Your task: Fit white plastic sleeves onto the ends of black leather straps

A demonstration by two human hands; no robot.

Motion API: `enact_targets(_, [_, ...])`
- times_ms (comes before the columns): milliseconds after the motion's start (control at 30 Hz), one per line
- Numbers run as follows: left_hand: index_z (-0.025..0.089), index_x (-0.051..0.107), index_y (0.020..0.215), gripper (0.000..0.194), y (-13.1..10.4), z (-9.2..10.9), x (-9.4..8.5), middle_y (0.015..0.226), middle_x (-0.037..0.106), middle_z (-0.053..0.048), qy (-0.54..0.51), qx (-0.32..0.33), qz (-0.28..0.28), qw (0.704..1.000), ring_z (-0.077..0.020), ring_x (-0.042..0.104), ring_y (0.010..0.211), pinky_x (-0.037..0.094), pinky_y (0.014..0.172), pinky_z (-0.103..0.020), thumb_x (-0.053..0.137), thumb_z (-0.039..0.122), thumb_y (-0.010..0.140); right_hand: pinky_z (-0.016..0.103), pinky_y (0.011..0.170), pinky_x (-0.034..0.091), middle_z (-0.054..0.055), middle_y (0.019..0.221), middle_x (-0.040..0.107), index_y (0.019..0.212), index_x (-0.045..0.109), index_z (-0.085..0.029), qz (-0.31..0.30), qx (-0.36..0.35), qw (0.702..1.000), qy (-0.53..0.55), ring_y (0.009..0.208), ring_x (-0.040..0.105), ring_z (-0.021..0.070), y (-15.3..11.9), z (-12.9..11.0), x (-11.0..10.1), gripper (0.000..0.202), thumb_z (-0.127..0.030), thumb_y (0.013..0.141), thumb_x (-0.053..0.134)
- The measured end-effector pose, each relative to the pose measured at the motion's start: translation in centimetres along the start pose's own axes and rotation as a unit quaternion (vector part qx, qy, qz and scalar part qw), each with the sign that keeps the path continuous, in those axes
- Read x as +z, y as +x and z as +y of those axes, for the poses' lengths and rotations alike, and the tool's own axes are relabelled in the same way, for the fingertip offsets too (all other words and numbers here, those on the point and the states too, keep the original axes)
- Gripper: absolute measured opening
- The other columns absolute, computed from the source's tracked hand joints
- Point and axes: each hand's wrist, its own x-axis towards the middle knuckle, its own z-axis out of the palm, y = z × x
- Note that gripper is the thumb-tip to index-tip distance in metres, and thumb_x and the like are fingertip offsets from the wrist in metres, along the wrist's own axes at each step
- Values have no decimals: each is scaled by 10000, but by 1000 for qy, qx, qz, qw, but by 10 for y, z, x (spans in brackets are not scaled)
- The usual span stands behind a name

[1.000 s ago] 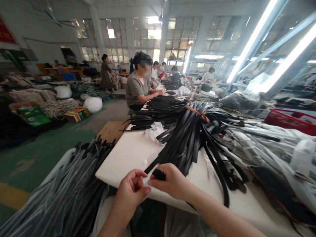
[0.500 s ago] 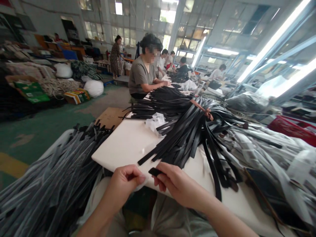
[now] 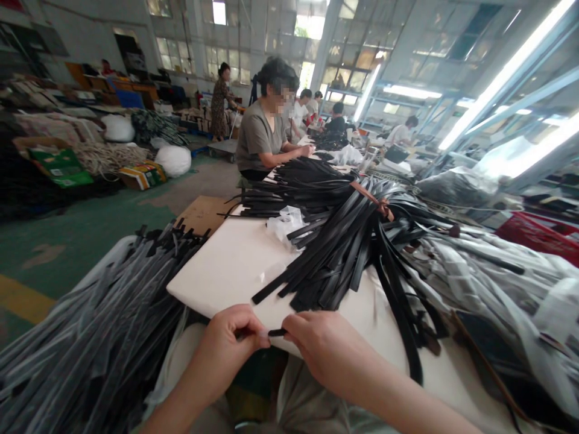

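My right hand [image 3: 323,340] is closed on a black strap [image 3: 277,332], whose narrow end juts out leftward from thumb and finger. Opposite it, my left hand [image 3: 237,337] is closed in a pinch, its thumb tip meeting the strap's end. Thin clear plastic at the left fingertips barely shows now, mostly hidden by them. Both hands are over the near edge of the white table [image 3: 212,259]. Just beyond them fans out a big bundle of black straps [image 3: 335,259], bound with a brown tie [image 3: 366,193].
Left of my legs lies a heap of straps in clear plastic sleeves [image 3: 99,325]. Crumpled plastic [image 3: 284,226] lies on the table. A dark phone-like slab [image 3: 502,361] and white wrapping [image 3: 511,283] are at right. A co-worker [image 3: 262,132] sits across the table.
The right hand has turned and come lower, bringing the strap's end up to the left fingertips. The plastic seen there before is now mostly hidden. My left hand has hardly moved.
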Motion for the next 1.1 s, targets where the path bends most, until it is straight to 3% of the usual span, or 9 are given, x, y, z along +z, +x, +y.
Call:
enact_targets(167, [203, 757, 743, 200, -4, 9, 5, 819, 746, -22, 197, 60, -117, 971, -183, 683, 820, 439, 719, -239, 606, 87, 805, 309, 534, 289, 77, 782, 728, 814, 635, -166, -57, -27, 997, -52, 661, 679, 217, 3, -9, 6, 141, -75, 837, 530])
enact_targets(233, [207, 747, 781, 215, -8, 6, 2, 836, 768, -24, 259, 60, -140, 954, -199, 706, 822, 446, 705, -255, 568, 113, 856, 290, 549, 334, 80, 830, 746, 883, 659, -163, -70, -20, 997, -7, 719, 698, 222, 3, -8, 9, 125, -96, 847, 560])
enact_targets(333, [213, 735, 843, 224, -13, -4, -10, 863, 775, -36, 362, 42, -125, 923, -245, 722, 843, 463, 707, -303, 531, 131, 888, 255, 554, 367, 68, 856, 759, 954, 672, -179, -76, 36, 993, 88, 772, 710, 219, -3, 5, 7, 103, -226, 867, 645])
enact_targets(400, [203, 717, 859, 242, -16, -11, -17, 874, 764, -48, 415, 49, -120, 901, -261, 720, 854, 476, 715, -332, 494, 115, 897, 250, 525, 342, 57, 779, 752, 861, 677, -180, -82, 61, 991, 86, 714, 704, 203, -10, 14, 5, 96, -265, 883, 636])
enact_targets(500, [188, 658, 772, 239, -17, -21, -11, 763, 717, -36, 443, 136, -135, 876, -250, 697, 737, 467, 643, -346, 471, 65, 854, 272, 511, 300, 70, 722, 744, 769, 664, -166, -93, 38, 995, 21, 661, 699, 194, -15, 15, 2, 234, -262, 942, 539])
enact_targets(633, [205, 550, 670, 274, -20, -24, 10, 634, 625, -23, 454, 293, -54, 840, -239, 613, 580, 404, 555, -347, 415, -11, 770, 301, 482, 262, 97, 745, 754, 794, 674, -145, -122, -5, 992, -19, 641, 700, 209, -9, -5, 1, 284, -291, 960, 496])
enact_targets(733, [209, 531, 730, 293, -24, -26, 7, 660, 610, -14, 471, 355, -18, 807, -225, 579, 582, 371, 593, -347, 376, -31, 795, 299, 472, 267, 92, 769, 759, 800, 677, -153, -135, -22, 991, 13, 646, 698, 213, -10, -11, 1, 313, -351, 958, 492])
enact_targets(900, [185, 539, 846, 233, -26, -35, -19, 738, 624, -47, 529, 346, 65, 772, -241, 570, 650, 347, 653, -366, 365, 248, 987, 309, 504, 259, 105, 789, 758, 845, 673, -168, -106, 55, 993, 6, 708, 714, 237, -20, -2, 2, 245, -314, 946, 505])
enact_targets(1100, [212, 490, 693, 506, -30, -28, 5, 609, 558, -39, 487, 350, 81, 796, -239, 529, 554, 327, 558, -367, 160, 439, 1002, 276, 486, 240, 72, 726, 735, 746, 623, -175, -93, -22, 993, 70, 620, 653, 171, -7, -12, 2, 281, -331, 945, 500])
